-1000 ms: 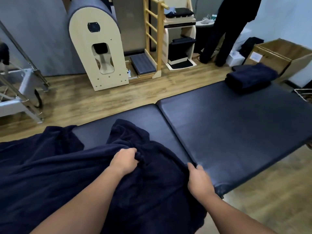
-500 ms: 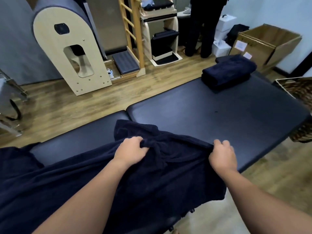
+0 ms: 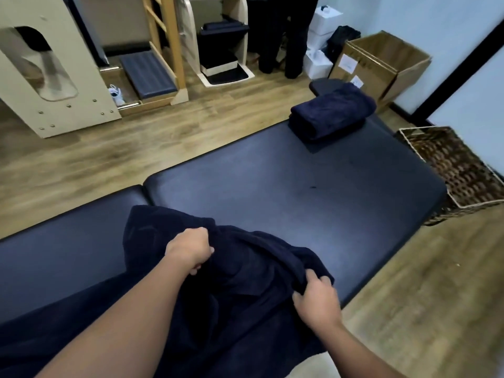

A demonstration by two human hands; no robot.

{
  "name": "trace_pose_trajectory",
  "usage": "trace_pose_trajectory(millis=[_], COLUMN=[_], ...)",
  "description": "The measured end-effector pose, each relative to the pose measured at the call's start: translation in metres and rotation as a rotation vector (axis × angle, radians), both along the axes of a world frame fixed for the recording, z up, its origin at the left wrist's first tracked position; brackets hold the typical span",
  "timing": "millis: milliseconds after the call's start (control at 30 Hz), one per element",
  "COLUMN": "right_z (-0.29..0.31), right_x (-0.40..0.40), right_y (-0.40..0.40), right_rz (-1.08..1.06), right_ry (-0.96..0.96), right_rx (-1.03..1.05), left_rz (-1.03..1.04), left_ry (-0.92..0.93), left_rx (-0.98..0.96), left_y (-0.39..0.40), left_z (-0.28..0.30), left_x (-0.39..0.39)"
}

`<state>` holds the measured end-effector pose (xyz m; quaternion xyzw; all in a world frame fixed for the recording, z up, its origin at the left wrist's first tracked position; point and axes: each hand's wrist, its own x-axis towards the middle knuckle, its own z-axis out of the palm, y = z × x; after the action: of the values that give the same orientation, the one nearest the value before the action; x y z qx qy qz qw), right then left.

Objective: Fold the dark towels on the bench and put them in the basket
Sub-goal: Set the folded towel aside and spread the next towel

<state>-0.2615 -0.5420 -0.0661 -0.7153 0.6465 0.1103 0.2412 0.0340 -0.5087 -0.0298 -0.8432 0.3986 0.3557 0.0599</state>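
Observation:
A loose dark navy towel [image 3: 245,290] lies bunched on the near side of the black padded bench [image 3: 300,192] and hangs over its front edge. My left hand [image 3: 191,249] is shut on a fold near the towel's top edge. My right hand [image 3: 316,301] grips the towel's right corner close to the bench's front edge. A folded dark towel [image 3: 331,113] rests at the bench's far right end. The woven wicker basket [image 3: 458,170] stands on the floor just past that right end.
An open cardboard box [image 3: 381,64] sits behind the bench's far end. A person in dark trousers [image 3: 286,36] stands at the back by white boxes. Wooden exercise equipment [image 3: 54,77] and a ladder frame [image 3: 166,50] line the back wall across the wood floor.
My view has swung right, bringing the basket into full sight. Both hands have dragged the loose towel rightward along the bench, and my right hand has moved nearer the front edge.

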Motion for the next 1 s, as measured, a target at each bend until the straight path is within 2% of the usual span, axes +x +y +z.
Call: trace_pose_trajectory(millis=[133,267,400,467,567,667,733,800,867,933,1000], right_z=[0.002,0.004,0.007,0.012,0.016,0.021,0.02,0.008,-0.001,-0.008,-0.008], right_x=[0.004,0.001,-0.017,-0.029,-0.052,-0.061,-0.062,-0.061,-0.057,-0.05,-0.037], right_y=[-0.031,-0.075,-0.136,-0.169,-0.218,-0.253,-0.271,-0.289,-0.3,-0.303,-0.297], right_rz=[0.039,0.058,0.071,0.035,0.091,0.221,0.186,0.042,-0.01,0.075,0.166], right_ry=[-0.079,-0.116,-0.133,-0.121,-0.108,-0.275,-0.395,-0.457,-0.346,-0.2,-0.14], right_rx=[-0.021,-0.099,-0.227,-0.297,-0.266,-0.089,0.027,0.015,-0.037,-0.022,0.006], left_rz=[0.05,0.123,0.055,0.015,-0.042,-0.045,0.0,0.008,0.005,0.029,0.063], left_ry=[-0.02,-0.111,-0.057,-0.009,0.058,0.023,-0.01,-0.041,-0.07,-0.097,-0.111], left_rx=[-0.034,-0.328,-0.552,-0.58,-0.332,-0.125,-0.071,0.045,0.145,0.152,0.124], left_y=[-0.04,-0.09,-0.163,-0.198,-0.231,-0.232,-0.215,-0.193,-0.17,-0.15,-0.132], left_z=[-0.009,-0.008,0.007,0.016,0.021,0.005,-0.01,-0.021,-0.027,-0.028,-0.03], left_x=[0.009,0.015,-0.004,-0.019,-0.046,-0.062,-0.064,-0.067,-0.075,-0.086,-0.096])
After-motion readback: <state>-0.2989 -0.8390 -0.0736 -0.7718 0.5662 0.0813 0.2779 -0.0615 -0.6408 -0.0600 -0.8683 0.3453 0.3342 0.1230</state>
